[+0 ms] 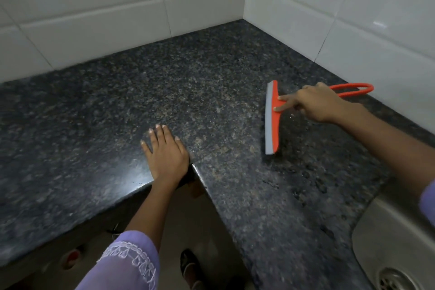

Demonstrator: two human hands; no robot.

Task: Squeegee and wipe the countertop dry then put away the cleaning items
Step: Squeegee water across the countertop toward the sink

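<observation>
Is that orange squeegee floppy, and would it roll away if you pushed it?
Probably not floppy: the squeegee keeps a straight orange bar under the right hand, though its grey blade edge likely bends a little. It looks thin and plastic with a wire loop handle, so likely light. Long and flat, it should slide on the countertop, not roll.

Both forearms are bare below lilac sleeves. The left sleeve [128, 263], at the lower centre of the frame, ends in a hem of white embroidery — looped, lace-like stitching. Only a lilac sliver of the right sleeve [428, 202] shows at the right edge.
</observation>
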